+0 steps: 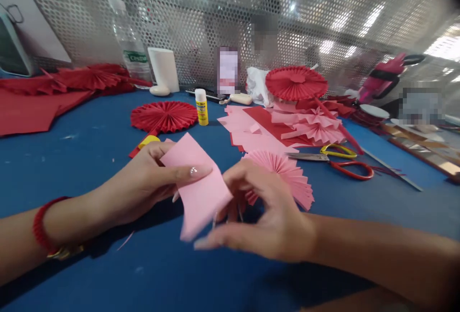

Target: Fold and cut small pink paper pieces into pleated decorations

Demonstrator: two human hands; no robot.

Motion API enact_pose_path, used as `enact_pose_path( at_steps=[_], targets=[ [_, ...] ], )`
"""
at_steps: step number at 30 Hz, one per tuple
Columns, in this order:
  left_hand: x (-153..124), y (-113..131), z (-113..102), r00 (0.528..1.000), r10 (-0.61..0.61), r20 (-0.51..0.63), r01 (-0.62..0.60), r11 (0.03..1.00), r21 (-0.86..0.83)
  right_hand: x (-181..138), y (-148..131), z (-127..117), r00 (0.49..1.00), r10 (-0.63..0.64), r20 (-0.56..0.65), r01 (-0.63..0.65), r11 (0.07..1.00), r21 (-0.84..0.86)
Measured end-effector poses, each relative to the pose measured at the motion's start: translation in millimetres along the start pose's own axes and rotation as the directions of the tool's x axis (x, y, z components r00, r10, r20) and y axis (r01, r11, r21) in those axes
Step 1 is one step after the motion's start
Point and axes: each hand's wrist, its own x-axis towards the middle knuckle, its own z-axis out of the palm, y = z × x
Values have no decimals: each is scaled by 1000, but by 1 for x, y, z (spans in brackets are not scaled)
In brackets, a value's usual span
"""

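A piece of pink paper [203,190] is pinched in my left hand [143,178], with the thumb flat on its front and the fingers behind it. The sheet tilts, and its lower edge curls. At its right edge hovers my right hand [269,216], its thumb and fingers apart and slightly blurred; whether a fingertip touches the paper from behind, I cannot tell. A pleated pink paper fan [283,178] lies on the table just behind my right hand. Scissors [323,157] with one yellow and one red handle rest beyond it, blades pointing left.
On the blue table [89,149] a yellow glue stick [201,108] stands beside a red pleated rosette [163,116]. Pink and red sheets [247,127] lie under another red rosette [296,83]. A plastic bottle [131,43] and phone [228,70] stand against the perforated metal panel [179,15].
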Motion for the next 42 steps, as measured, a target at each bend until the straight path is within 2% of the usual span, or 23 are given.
enact_pose_path(
  at_steps=[3, 5, 7, 10, 12, 16, 20, 24, 27, 30, 35, 39, 42],
  targets=[
    [-2, 1, -2, 989, -68, 135, 62, 997, 50, -13, -3, -3, 960, -277, -32, 273, 958, -89],
    [-4, 4, -2, 967, -103, 233, 76, 990, 122, -16, -3, -7, 934, -351, 59, 355, 903, -242],
    [-6, 6, 0, 944, -148, 296, 92, 977, 194, -14, -3, -12, 924, -352, 152, 383, 849, -363],
    [-8, 7, 3, 939, -181, 291, 89, 950, 301, -7, -2, -15, 930, -340, 141, 367, 840, -400],
    [-9, 6, 4, 946, -156, 285, 56, 942, 332, -4, -2, -14, 945, -320, 64, 319, 862, -393],
    [-10, 3, 3, 946, -32, 321, -61, 959, 276, -1, -2, -12, 970, -241, -42, 208, 902, -379],
    [-10, 4, 4, 917, -11, 399, -88, 970, 228, 3, -2, -13, 975, -167, -149, 98, 916, -389],
    [-11, 8, 7, 882, 64, 467, -196, 951, 240, 6, -1, -13, 975, -166, -145, 105, 928, -356],
    [-12, 8, 8, 870, 75, 487, -227, 938, 261, 6, -3, -11, 983, -103, -151, 52, 950, -309],
    [-13, 6, 8, 870, 42, 492, -204, 938, 280, 6, -5, -9, 980, -58, -189, 4, 962, -274],
    [-17, 8, 5, 884, -83, 460, -75, 947, 313, 7, -7, -8, 960, -60, -274, -8, 971, -240],
    [-22, 15, 1, 880, -96, 465, 22, 987, 162, 8, -7, -8, 949, -47, -312, -22, 977, -212],
    [-24, 15, 6, 906, -93, 413, 43, 991, 128, 8, -6, -8, 949, -22, -315, -41, 981, -191]
  ],
)
